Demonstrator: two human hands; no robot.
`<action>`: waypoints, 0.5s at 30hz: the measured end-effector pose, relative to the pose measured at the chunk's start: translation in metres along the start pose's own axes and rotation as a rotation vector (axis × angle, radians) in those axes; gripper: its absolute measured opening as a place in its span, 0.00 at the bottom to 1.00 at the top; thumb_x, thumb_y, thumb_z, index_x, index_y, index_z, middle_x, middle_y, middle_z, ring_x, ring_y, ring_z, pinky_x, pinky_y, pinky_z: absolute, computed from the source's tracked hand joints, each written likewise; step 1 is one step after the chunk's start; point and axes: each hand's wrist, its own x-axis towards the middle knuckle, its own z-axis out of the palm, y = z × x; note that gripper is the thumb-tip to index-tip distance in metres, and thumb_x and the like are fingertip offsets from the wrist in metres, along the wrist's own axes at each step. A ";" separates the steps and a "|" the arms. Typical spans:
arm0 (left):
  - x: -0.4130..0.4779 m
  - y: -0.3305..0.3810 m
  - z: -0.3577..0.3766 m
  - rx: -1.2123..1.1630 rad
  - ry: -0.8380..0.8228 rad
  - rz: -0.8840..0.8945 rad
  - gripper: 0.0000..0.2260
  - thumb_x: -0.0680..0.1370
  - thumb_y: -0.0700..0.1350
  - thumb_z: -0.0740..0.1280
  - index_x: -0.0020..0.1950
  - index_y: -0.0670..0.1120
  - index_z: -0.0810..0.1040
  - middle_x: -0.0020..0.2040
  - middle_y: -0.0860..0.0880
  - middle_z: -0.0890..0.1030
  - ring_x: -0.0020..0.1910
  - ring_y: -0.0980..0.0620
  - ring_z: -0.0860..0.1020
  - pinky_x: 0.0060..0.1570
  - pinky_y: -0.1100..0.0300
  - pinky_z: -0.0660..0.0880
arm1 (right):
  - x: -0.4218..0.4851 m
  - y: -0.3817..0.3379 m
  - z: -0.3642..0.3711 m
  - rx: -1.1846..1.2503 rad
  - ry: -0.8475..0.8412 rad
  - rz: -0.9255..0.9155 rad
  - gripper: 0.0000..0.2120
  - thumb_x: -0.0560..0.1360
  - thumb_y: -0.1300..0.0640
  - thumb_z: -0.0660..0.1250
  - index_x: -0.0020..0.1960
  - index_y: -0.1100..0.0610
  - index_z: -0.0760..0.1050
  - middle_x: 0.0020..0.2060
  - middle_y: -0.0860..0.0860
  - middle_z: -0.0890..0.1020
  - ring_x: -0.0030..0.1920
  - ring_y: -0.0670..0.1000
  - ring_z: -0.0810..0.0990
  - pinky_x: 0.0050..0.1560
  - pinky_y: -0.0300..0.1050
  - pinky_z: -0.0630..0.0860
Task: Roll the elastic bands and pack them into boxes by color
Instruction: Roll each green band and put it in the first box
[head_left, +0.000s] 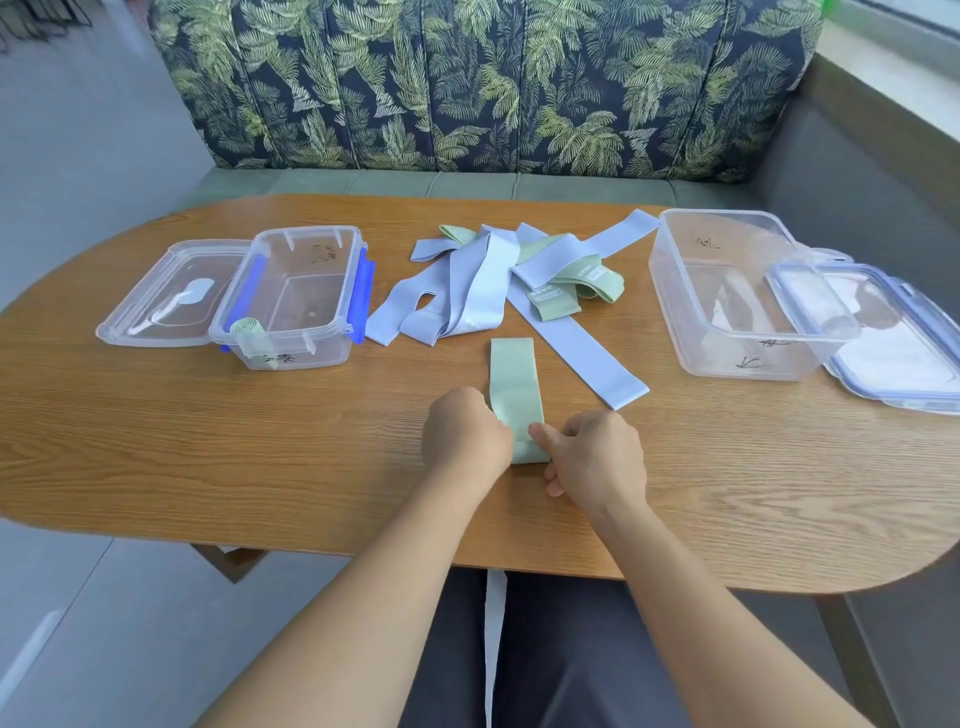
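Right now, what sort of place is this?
Probably a home or café seating nook: oval wooden table beside a grey-green bench seat with leaf-print back cushions, and what looks like a window sill at right.

Both hands, left hand (465, 434) and right hand (597, 457), pinch the near end of a green band (515, 384), apparently starting a roll, just nearer than the tangled band pile (498, 280).

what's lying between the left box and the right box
Head view: a pile of blue and green bands lies between left box and right box. Nearer, left hand and right hand pinch a flat green band.
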 end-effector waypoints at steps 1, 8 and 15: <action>-0.001 0.001 0.000 0.014 -0.001 0.012 0.05 0.77 0.42 0.66 0.48 0.43 0.80 0.47 0.46 0.80 0.46 0.44 0.80 0.40 0.57 0.74 | 0.000 -0.001 0.000 -0.001 0.001 0.007 0.17 0.76 0.47 0.69 0.34 0.57 0.76 0.25 0.51 0.82 0.28 0.49 0.83 0.39 0.49 0.82; 0.000 -0.006 0.003 -0.076 0.045 0.050 0.04 0.77 0.43 0.67 0.47 0.44 0.78 0.47 0.50 0.79 0.45 0.48 0.78 0.41 0.59 0.73 | 0.002 -0.006 -0.002 -0.056 -0.016 0.042 0.17 0.77 0.48 0.67 0.34 0.57 0.75 0.25 0.52 0.82 0.30 0.50 0.83 0.38 0.46 0.81; -0.021 -0.028 0.007 -0.276 0.084 0.113 0.06 0.79 0.45 0.64 0.44 0.46 0.78 0.40 0.52 0.80 0.42 0.51 0.79 0.37 0.59 0.72 | 0.006 -0.006 -0.006 -0.049 -0.055 0.055 0.16 0.77 0.48 0.67 0.35 0.57 0.75 0.26 0.51 0.83 0.28 0.49 0.83 0.38 0.46 0.82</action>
